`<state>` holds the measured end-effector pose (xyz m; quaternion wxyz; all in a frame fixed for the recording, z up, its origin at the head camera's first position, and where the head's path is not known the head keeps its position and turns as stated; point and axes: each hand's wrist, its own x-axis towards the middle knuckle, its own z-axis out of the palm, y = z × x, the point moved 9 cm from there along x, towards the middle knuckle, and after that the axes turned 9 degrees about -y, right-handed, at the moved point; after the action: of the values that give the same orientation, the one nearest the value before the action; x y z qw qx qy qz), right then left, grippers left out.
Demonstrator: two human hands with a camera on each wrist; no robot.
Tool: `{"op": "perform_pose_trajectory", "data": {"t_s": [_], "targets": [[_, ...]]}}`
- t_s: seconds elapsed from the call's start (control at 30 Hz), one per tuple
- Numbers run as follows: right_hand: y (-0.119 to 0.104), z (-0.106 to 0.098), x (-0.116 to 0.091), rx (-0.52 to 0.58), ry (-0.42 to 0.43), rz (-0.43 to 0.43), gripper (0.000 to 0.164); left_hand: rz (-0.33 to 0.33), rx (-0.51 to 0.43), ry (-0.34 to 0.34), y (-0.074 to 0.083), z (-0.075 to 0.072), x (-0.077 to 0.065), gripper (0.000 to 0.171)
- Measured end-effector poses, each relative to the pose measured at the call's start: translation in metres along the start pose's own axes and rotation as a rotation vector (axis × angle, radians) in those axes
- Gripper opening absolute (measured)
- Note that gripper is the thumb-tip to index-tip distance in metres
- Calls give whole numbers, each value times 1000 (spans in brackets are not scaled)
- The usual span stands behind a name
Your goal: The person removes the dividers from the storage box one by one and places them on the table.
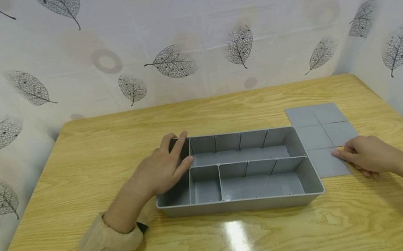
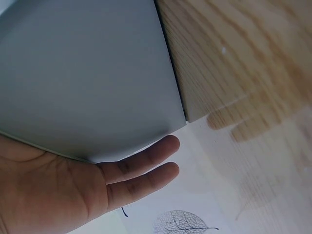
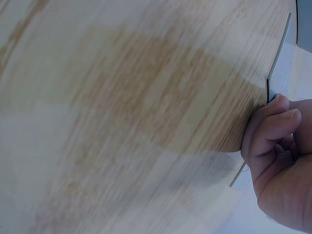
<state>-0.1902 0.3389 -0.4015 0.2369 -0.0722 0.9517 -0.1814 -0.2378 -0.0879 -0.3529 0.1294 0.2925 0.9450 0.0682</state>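
Note:
A grey drawer organizer box (image 1: 263, 205) with thin upright dividers stands on the table. My left hand (image 1: 162, 167) rests over its left end, with the thumb and forefinger above the box. In the left wrist view, two straight fingers of the left hand (image 2: 58, 185) lie along the outside of the box wall (image 2: 92, 73). To the right of the box, several flat grey square panels lie edge to edge. At the front panel (image 1: 325, 163), my right hand (image 1: 370, 155) pinches the right edge, thumb on top. The fingers of the right hand (image 3: 282, 146) are curled at the panels' edge.
The wooden table (image 1: 107, 136) extends around the box on all sides. A white curtain (image 1: 199, 15) with printed leaves hangs behind the table and at both sides. Light reflects off the tabletop in front of the box.

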Motion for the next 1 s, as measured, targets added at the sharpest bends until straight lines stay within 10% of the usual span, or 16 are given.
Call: {"op": "perform_pose_trajectory", "data": {"t_s": [0.23, 0.47, 0.73, 1.0], "targets": [[-23, -36, -5, -88, 120, -49, 45, 4, -4, -13, -1, 0, 0, 67], [-146, -88, -21, -344, 376, -327, 22, 4, 1, -11, -2, 0, 1, 68], [-288, -33, -27, -591, 181, -837, 11, -5, -8, -11, -4, 1, 0, 68], [-341, 25, -15, -904, 9, -956, 22, 3, -4, 22, -2, 1, 1, 68]]}}
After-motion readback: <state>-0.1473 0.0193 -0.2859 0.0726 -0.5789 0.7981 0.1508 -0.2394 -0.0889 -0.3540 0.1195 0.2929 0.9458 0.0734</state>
